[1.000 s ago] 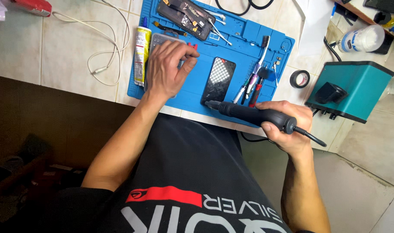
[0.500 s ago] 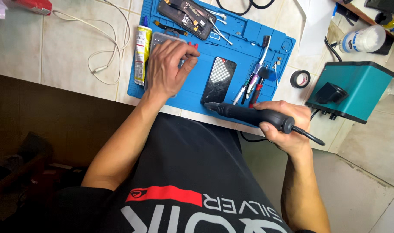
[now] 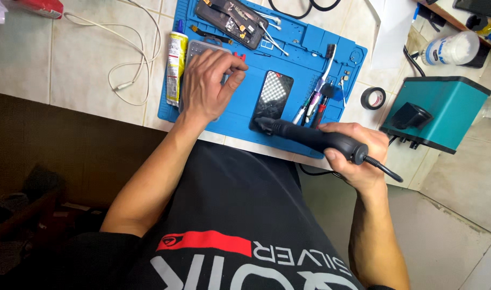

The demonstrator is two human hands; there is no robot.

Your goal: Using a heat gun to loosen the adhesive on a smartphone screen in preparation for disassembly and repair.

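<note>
Right hand (image 3: pixel 353 153) closed around black hot-air wand (image 3: pixel 310 137), grip at rear end near cord exit. Wand long axis roughly 10-to-4 o'clock; nozzle end pointing toward 10 o'clock, tip at lower edge of phone (image 3: pixel 272 99). Cord trailing off toward 4 o'clock. Wand held over near edge of blue mat (image 3: pixel 288 59).

Phone lying flat at mat centre, patterned face up, long axis near 12-to-6 o'clock.

Left hand (image 3: pixel 208 83) palm down, fingers curled narrow, resting on small clear parts box (image 3: pixel 198 49) at 9 o'clock of phone. Nothing visibly gripped.

Yellow glue tube (image 3: pixel 176 65) just beside box at 9 o'clock. Opened phone body (image 3: pixel 232 21) at 12 o'clock on mat. Hand tools (image 3: pixel 316 99) at 3 o'clock of phone. Tape roll (image 3: pixel 373 98) and teal station (image 3: pixel 436 113) on tiled surface (image 3: pixel 68 64), off mat at 3 o'clock.
</note>
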